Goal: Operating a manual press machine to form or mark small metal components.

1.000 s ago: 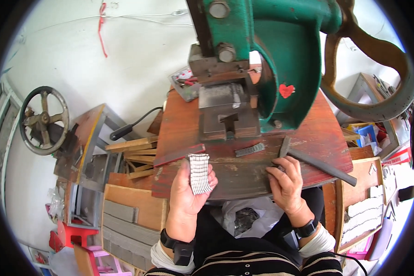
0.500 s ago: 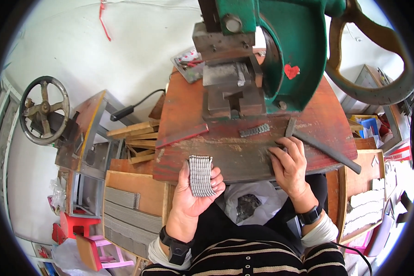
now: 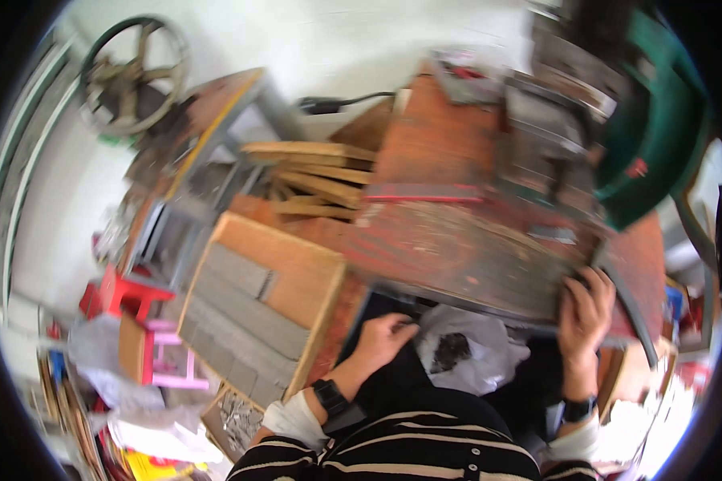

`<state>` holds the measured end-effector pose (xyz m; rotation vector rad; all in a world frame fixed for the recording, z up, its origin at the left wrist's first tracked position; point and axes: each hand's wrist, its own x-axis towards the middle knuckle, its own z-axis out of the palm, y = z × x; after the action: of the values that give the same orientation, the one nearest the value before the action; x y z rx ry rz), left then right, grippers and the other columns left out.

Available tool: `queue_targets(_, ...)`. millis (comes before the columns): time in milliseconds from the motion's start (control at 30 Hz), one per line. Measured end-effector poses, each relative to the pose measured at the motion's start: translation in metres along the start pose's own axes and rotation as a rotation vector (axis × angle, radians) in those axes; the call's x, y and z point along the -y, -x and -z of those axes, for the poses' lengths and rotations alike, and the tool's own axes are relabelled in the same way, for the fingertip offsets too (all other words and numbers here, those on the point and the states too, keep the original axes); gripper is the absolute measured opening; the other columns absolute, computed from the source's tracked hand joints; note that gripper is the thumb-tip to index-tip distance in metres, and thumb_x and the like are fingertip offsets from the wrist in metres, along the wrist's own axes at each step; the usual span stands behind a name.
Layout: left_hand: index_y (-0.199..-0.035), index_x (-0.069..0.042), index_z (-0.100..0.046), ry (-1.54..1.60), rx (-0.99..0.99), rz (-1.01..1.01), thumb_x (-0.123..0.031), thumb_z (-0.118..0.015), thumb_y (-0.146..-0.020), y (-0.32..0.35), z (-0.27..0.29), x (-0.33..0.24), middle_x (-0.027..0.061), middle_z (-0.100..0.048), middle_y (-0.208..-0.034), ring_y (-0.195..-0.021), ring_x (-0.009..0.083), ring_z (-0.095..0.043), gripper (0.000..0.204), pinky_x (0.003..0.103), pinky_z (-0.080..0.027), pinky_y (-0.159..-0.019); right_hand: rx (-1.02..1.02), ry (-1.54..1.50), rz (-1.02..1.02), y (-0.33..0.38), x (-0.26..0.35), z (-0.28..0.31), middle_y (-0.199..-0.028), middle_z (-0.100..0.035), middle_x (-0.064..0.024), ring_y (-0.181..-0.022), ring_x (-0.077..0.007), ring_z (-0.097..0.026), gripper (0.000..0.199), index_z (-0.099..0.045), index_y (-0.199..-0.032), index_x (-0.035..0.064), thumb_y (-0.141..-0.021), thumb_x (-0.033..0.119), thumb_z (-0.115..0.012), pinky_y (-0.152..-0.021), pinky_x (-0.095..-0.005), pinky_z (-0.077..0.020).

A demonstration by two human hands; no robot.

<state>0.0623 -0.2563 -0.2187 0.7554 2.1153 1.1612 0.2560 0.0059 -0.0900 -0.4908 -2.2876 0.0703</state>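
Note:
My left hand (image 3: 383, 343) is below the bench's front edge, left of a white plastic bag (image 3: 493, 353) with dark scraps inside. Its fingers are curled together, and anything in them is hidden. My right hand (image 3: 587, 311) lies at the front edge of the red-brown bench (image 3: 433, 240), fingers apart and holding nothing I can see. Beside it is a hammer (image 3: 630, 309). A short ridged metal strip (image 3: 553, 234) lies beyond that hand, below the green press (image 3: 658, 136). The picture is blurred by motion.
Left of the bench, a wooden tray (image 3: 329, 301) holds rows of grey ridged metal pieces. Wooden frames (image 3: 321, 180) are stacked behind it. A handwheel (image 3: 136, 76), a pink stool (image 3: 172, 353) and a box of metal bits (image 3: 237, 421) are farther left. A red bar (image 3: 425, 192) lies on the bench.
The view has swung left. My left hand has lowered and turned over; the ridged metal block it held is out of sight. My right hand stays by the hammer, its fingers more spread.

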Motion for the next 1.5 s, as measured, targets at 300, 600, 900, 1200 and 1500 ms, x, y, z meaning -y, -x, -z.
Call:
queue_targets(300,-0.106,0.003,-0.067,-0.938,-0.744,0.044,-0.034,-0.088,-0.055,0.030,0.212,0.123,0.0199,-0.061,-0.100,-0.098,0.0366,-0.056,0.066,0.046,-0.045,-0.090,0.075,0.071,0.002,0.009,-0.012,-0.006,-0.112,-0.060,-0.0191,-0.109,-0.0386,-0.055,0.019,-0.064,-0.101,-0.0031,-0.083,-0.008,-0.060,-0.099,-0.0469,-0.0416)
queue_targets(600,-0.098,0.002,-0.069,-0.913,-0.777,0.039,-0.018,-0.081,-0.065,0.010,0.216,0.141,0.0162,-0.062,-0.100,-0.098,0.0338,-0.055,0.041,0.044,-0.042,-0.090,0.123,0.144,-0.029,0.008,-0.022,-0.006,-0.113,-0.060,-0.0196,-0.111,-0.0386,-0.055,0.019,-0.064,-0.103,-0.0033,-0.085,-0.005,-0.058,-0.100,-0.0469,-0.0414)
queue_targets(900,-0.109,-0.002,-0.070,-0.938,-0.954,0.264,-0.022,-0.080,-0.068,0.006,0.189,0.138,0.0136,-0.063,-0.113,-0.109,0.0299,-0.053,0.047,0.049,-0.034,-0.094,0.111,0.131,-0.045,0.011,-0.018,-0.006,-0.113,-0.060,-0.0193,-0.110,-0.0382,-0.056,0.018,-0.064,-0.102,-0.0035,-0.085,-0.005,-0.058,-0.099,-0.0465,-0.0421)
queue_targets(1200,-0.102,-0.003,-0.071,-0.807,-0.652,0.520,-0.036,-0.079,-0.069,0.003,0.208,0.101,0.0125,-0.064,-0.108,-0.105,0.0298,-0.054,0.048,0.045,-0.030,-0.096,0.075,0.112,-0.038,0.008,-0.013,-0.010,-0.110,-0.061,-0.0194,-0.108,-0.0388,-0.056,0.017,-0.065,-0.099,-0.0032,-0.083,-0.006,-0.060,-0.097,-0.0473,-0.0430)
queue_targets(1500,-0.083,0.004,-0.064,-0.711,-0.553,0.244,-0.028,-0.074,-0.067,-0.001,0.221,0.125,0.0262,-0.067,-0.084,-0.080,0.0457,-0.063,0.037,0.049,-0.051,-0.073,-0.004,0.026,-0.035,-0.014,0.014,-0.011,-0.097,-0.061,-0.0148,-0.094,-0.0369,-0.058,0.016,-0.067,-0.086,0.0030,-0.070,0.000,-0.068,-0.087,-0.0477,-0.0469)
